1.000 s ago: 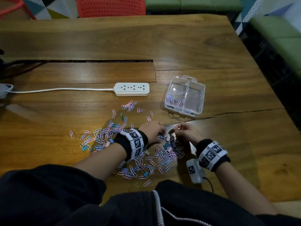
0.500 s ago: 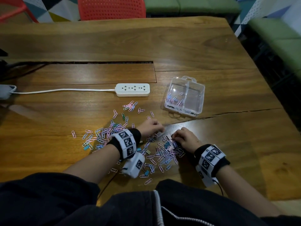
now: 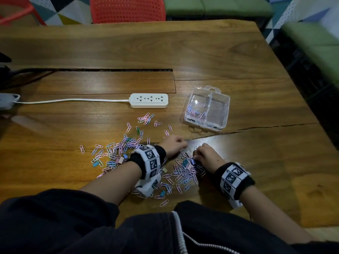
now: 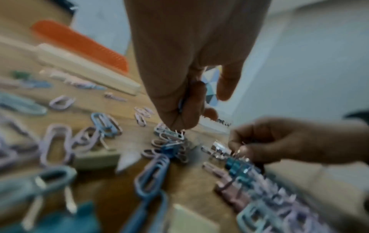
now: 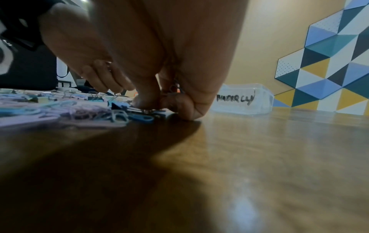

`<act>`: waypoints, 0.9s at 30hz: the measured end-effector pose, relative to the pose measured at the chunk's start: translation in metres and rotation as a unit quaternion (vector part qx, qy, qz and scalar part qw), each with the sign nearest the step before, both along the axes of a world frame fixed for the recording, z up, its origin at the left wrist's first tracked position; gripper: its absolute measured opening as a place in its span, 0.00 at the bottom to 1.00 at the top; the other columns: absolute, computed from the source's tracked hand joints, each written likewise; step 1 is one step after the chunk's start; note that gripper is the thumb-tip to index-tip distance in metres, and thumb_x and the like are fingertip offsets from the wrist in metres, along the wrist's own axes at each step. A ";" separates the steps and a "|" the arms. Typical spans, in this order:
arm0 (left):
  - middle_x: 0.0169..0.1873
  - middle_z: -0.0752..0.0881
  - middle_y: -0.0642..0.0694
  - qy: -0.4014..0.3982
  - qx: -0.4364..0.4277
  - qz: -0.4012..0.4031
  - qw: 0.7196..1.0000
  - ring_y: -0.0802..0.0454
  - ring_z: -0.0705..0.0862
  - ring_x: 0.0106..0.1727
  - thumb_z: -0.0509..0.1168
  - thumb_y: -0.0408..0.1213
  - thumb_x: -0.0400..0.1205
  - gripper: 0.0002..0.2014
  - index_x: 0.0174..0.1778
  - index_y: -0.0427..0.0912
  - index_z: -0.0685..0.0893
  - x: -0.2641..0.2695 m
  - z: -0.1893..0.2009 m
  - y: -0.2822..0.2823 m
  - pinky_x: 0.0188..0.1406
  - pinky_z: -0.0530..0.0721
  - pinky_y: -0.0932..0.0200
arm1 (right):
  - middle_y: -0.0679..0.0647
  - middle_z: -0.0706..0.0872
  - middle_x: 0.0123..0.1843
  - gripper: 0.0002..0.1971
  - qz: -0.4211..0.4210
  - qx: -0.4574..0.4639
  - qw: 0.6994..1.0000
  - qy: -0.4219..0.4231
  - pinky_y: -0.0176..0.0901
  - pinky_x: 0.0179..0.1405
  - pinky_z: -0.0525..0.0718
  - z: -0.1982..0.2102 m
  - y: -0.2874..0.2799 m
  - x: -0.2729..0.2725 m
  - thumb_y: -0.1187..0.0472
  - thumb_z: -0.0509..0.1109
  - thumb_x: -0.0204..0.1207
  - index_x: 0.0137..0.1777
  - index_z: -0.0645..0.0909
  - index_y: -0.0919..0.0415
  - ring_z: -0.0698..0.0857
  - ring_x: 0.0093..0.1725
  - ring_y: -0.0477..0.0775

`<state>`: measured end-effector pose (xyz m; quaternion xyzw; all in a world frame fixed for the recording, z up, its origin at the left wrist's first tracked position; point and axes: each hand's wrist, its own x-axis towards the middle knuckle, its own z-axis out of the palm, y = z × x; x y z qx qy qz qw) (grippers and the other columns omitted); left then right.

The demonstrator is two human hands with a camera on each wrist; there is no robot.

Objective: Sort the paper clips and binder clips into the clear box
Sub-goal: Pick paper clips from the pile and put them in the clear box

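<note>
Pastel paper clips and small binder clips lie in a pile (image 3: 183,173) on the wooden table (image 3: 256,162), with more scattered to the left (image 3: 117,149). My left hand (image 3: 180,144) is at the pile's far edge. Its fingers are curled and pinch clips (image 4: 181,105) just above the heap. My right hand (image 3: 197,156) is down on the pile. It holds metal clip handles (image 5: 173,88) in its curled fingers while a fingertip (image 5: 143,100) presses a blue binder clip (image 5: 142,117). The clear two-compartment box (image 3: 222,99) stands beyond the hands, with paper clips in its left half.
A white power strip (image 3: 149,100) lies left of the box, its cord running to the table's left edge. A crack in the wood (image 3: 256,127) runs just beyond my hands. A red chair (image 3: 127,9) stands behind the table.
My right hand has sunk lower onto the pile and its wrist has rolled. The left wrist has rolled too, and the left hand has stayed at the pile's far edge.
</note>
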<state>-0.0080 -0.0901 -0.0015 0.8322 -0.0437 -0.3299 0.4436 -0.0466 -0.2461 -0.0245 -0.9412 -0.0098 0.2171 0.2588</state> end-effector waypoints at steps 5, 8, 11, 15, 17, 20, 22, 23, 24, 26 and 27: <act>0.56 0.85 0.43 -0.161 0.162 -0.158 0.961 0.48 0.83 0.57 0.68 0.38 0.78 0.13 0.58 0.40 0.82 -0.005 -0.010 0.000 0.50 0.78 0.63 | 0.49 0.77 0.38 0.04 -0.111 0.135 0.985 -0.002 0.24 0.30 0.72 0.006 -0.005 -0.003 0.67 0.64 0.78 0.42 0.72 0.62 0.77 0.38 0.46; 0.56 0.86 0.43 -0.202 0.195 -0.199 0.939 0.47 0.83 0.57 0.66 0.42 0.79 0.13 0.57 0.40 0.83 -0.005 -0.011 -0.002 0.51 0.76 0.61 | 0.48 0.78 0.34 0.06 -0.226 0.288 0.930 0.024 0.27 0.26 0.75 0.009 -0.012 -0.003 0.73 0.59 0.79 0.49 0.77 0.64 0.78 0.29 0.44; 0.53 0.86 0.41 -0.209 0.222 -0.244 0.921 0.46 0.83 0.55 0.61 0.42 0.82 0.12 0.54 0.38 0.81 -0.006 -0.013 -0.003 0.49 0.76 0.60 | 0.52 0.75 0.32 0.14 -0.306 0.369 0.874 0.080 0.36 0.27 0.68 0.010 -0.016 0.002 0.73 0.53 0.80 0.41 0.78 0.61 0.70 0.29 0.47; 0.45 0.85 0.42 -0.171 0.242 -0.267 0.917 0.45 0.85 0.48 0.54 0.43 0.84 0.13 0.51 0.37 0.78 -0.008 -0.015 0.001 0.46 0.82 0.57 | 0.53 0.73 0.30 0.13 -0.343 0.377 0.855 0.096 0.35 0.24 0.67 0.015 -0.012 0.006 0.65 0.60 0.80 0.32 0.72 0.60 0.70 0.27 0.48; 0.36 0.79 0.47 -0.141 0.197 -0.216 0.946 0.49 0.80 0.37 0.54 0.43 0.84 0.11 0.41 0.42 0.75 -0.007 -0.014 0.003 0.38 0.79 0.60 | 0.52 0.76 0.31 0.12 -0.279 0.272 0.919 0.062 0.33 0.26 0.74 0.012 -0.009 0.006 0.60 0.66 0.77 0.33 0.71 0.58 0.74 0.29 0.47; 0.27 0.73 0.51 -0.059 0.049 -0.042 0.996 0.58 0.71 0.25 0.56 0.35 0.83 0.14 0.29 0.45 0.71 -0.005 -0.012 0.008 0.25 0.71 0.67 | 0.51 0.80 0.39 0.08 -0.185 0.121 0.975 0.008 0.41 0.43 0.79 0.008 -0.003 0.006 0.60 0.73 0.71 0.42 0.77 0.61 0.78 0.39 0.49; 0.21 0.74 0.50 0.056 -0.112 0.079 0.989 0.62 0.68 0.16 0.54 0.29 0.82 0.16 0.27 0.41 0.72 -0.004 -0.008 0.013 0.13 0.66 0.70 | 0.50 0.78 0.41 0.10 -0.128 0.056 0.990 -0.014 0.40 0.44 0.75 0.008 0.001 0.007 0.62 0.74 0.70 0.46 0.80 0.65 0.77 0.43 0.50; 0.19 0.76 0.50 0.102 -0.176 0.121 0.972 0.63 0.68 0.13 0.53 0.27 0.81 0.15 0.26 0.39 0.72 -0.005 -0.005 0.015 0.10 0.64 0.72 | 0.50 0.77 0.41 0.09 -0.107 0.037 0.993 -0.018 0.38 0.43 0.73 0.009 0.003 0.008 0.63 0.73 0.71 0.46 0.81 0.67 0.76 0.43 0.50; 0.20 0.77 0.49 0.131 -0.213 0.148 0.957 0.63 0.69 0.12 0.53 0.25 0.79 0.15 0.26 0.38 0.72 -0.005 -0.004 0.018 0.09 0.64 0.74 | 0.50 0.76 0.41 0.07 -0.095 0.027 0.995 -0.017 0.36 0.42 0.72 0.010 0.005 0.008 0.64 0.72 0.72 0.46 0.82 0.68 0.75 0.43 0.49; 0.24 0.75 0.45 0.139 -0.209 0.142 0.958 0.62 0.70 0.12 0.53 0.21 0.77 0.15 0.26 0.40 0.69 -0.006 -0.005 0.019 0.09 0.65 0.74 | 0.52 0.74 0.44 0.04 -0.082 0.017 0.996 -0.009 0.31 0.35 0.70 0.011 0.009 0.007 0.66 0.69 0.74 0.44 0.81 0.68 0.75 0.44 0.50; 0.25 0.73 0.44 0.123 -0.180 0.116 0.969 0.61 0.70 0.12 0.54 0.20 0.77 0.16 0.26 0.41 0.68 -0.008 -0.007 0.019 0.10 0.66 0.73 | 0.53 0.73 0.45 0.03 -0.078 0.013 0.997 -0.008 0.31 0.35 0.70 0.011 0.010 0.007 0.67 0.69 0.74 0.44 0.81 0.67 0.76 0.44 0.52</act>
